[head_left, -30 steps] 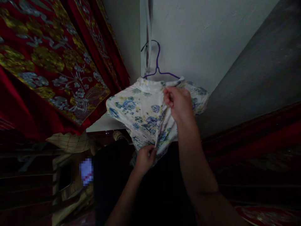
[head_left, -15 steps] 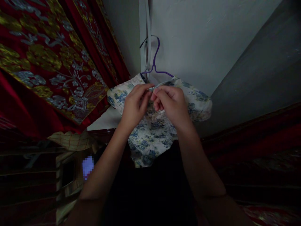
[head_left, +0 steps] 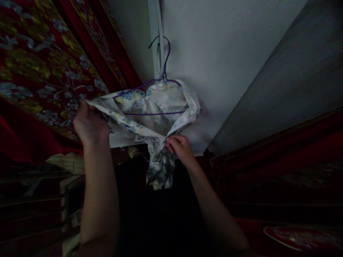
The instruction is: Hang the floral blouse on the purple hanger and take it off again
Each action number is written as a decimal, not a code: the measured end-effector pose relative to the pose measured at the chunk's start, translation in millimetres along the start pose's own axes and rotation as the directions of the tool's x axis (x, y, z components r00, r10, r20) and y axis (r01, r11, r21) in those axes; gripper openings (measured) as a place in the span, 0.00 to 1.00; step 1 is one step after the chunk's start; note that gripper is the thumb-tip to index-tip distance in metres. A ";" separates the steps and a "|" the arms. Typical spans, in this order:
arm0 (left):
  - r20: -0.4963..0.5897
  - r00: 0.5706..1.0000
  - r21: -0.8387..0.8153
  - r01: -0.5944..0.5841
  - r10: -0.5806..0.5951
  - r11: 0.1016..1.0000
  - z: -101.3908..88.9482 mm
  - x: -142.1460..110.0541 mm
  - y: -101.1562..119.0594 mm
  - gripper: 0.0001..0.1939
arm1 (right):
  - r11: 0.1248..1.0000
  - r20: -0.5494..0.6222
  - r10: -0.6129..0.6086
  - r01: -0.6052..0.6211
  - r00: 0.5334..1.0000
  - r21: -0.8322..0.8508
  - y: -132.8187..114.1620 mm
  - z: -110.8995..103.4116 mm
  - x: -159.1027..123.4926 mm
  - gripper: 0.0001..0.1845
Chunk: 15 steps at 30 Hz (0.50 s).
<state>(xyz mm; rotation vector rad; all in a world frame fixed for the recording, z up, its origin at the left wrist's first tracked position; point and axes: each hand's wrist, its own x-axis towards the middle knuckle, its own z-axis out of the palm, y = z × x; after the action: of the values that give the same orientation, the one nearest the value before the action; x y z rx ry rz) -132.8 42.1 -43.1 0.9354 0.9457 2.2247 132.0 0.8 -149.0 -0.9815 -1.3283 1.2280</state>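
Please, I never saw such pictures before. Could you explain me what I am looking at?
There is no machine here: a person works with two bare hands. The camera sits on the person's head, looking forward and down. A flowered shirt hangs on a purple hanger before a pale wall, with patterned red cloth on the left. The left hand holds the shirt's edge, pulled out sideways; the right hand pinches its front, below the hanger's bar.

White fabric garment (head_left: 158,160) with blue-and-yellow floral print; thin purple clothes hanger (head_left: 168,57); red cloth drapery (head_left: 26,67) patterned in gold and silver flowers.
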 end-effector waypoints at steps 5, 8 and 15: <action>-0.121 0.878 -0.237 0.427 -0.463 0.873 -50.6 -65.3 -59.7 0.15 | 0.984 0.033 0.102 -0.105 0.994 0.144 27.8 11.0 -42.2 0.17; -0.179 0.824 -0.199 0.505 -0.538 0.840 -60.0 -132.9 -97.5 0.09 | 0.980 0.120 0.187 -0.194 0.975 0.049 45.6 -0.2 -54.2 0.18; 0.205 0.817 -0.038 0.556 -0.538 0.830 -30.2 -202.4 -81.3 0.12 | 0.960 0.071 0.236 -0.222 0.969 -0.168 53.4 -27.4 -57.0 0.30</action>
<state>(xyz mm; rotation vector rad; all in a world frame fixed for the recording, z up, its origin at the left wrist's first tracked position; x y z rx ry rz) -15.5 -60.5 -198.7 0.6966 0.8759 1.6435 162.7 -43.4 -211.9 -1.2338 -1.4308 1.3696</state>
